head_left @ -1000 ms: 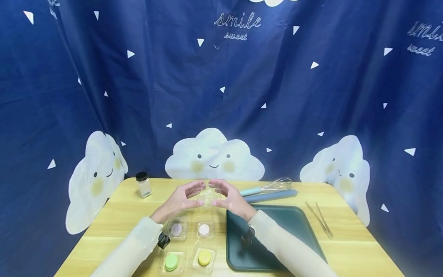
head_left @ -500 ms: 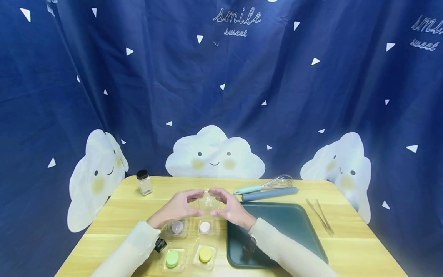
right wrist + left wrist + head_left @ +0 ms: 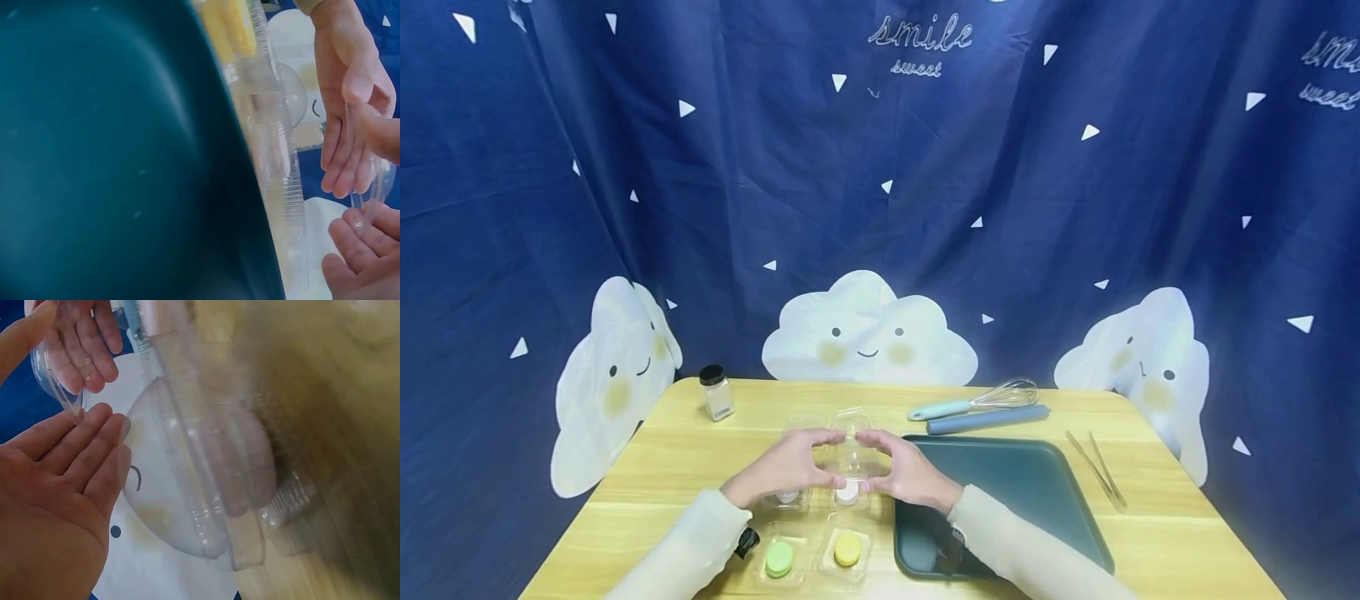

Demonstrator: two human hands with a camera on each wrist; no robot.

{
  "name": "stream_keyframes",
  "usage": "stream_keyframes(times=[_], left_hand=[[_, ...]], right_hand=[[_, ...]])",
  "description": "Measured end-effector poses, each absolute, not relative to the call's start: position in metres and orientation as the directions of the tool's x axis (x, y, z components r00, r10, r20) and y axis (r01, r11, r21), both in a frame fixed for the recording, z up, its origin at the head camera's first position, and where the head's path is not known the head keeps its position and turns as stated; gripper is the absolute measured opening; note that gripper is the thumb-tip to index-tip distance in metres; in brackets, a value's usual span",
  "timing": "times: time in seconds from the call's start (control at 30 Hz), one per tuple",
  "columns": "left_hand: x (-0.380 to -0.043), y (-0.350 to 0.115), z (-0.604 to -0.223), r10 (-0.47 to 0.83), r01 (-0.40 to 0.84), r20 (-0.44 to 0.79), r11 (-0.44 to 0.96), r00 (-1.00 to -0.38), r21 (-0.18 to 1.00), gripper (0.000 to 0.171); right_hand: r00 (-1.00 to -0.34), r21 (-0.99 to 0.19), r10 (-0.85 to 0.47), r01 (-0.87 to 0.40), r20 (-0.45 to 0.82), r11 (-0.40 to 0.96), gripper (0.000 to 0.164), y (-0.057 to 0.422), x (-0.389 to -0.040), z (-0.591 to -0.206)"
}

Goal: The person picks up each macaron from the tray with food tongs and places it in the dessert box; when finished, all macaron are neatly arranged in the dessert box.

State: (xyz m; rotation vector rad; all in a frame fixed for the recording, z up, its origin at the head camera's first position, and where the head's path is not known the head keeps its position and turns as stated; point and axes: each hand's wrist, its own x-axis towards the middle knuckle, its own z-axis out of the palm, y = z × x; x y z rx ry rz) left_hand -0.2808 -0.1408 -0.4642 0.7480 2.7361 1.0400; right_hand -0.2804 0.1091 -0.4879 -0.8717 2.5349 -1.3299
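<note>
My left hand [image 3: 786, 464] and right hand [image 3: 913, 471] face each other around a clear plastic domed lid [image 3: 853, 457]. Thumbs are at its near edge and fingertips at its far edge. Close in front of the thumbs, a pale pinkish-white macaron [image 3: 847, 492] sits in a clear box. A purple macaron [image 3: 787, 495] in another clear box is partly hidden by my left hand. Nearer me lie a green macaron [image 3: 779, 558] and a yellow macaron [image 3: 847, 549], each in a clear box. The left wrist view shows the lid [image 3: 53, 381] spanning both hands' fingers.
A dark green tray [image 3: 1022, 500] lies under my right forearm. Behind it are a whisk [image 3: 973, 402] and a blue-grey rolling pin [image 3: 988, 419]. Tongs [image 3: 1097, 471] lie at the right, and a black-capped jar [image 3: 717, 393] stands at the back left.
Both hands have come back towards me with the clear lid, from the far part of the table to just behind the pinkish-white macaron. The other things stay in place.
</note>
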Motion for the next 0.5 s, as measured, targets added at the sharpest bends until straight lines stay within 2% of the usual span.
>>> stream_keyframes(times=[0.27, 0.5], left_hand=[[-0.2772, -0.1374, -0.4635, 0.536, 0.416, -0.037, 0.694, -0.843, 0.588, 0.082], [-0.2760, -0.1372, -0.4642, 0.563, 0.435, -0.076, 0.711, -0.823, 0.553, 0.079]], right_hand=[[-0.809, -0.695, -0.578, -0.475, 0.105, 0.539, 0.072, 0.1087, -0.2765, -0.4920], [-0.801, -0.648, -0.592, -0.501, 0.094, 0.575, 0.075, 0.1083, -0.2755, -0.4926]])
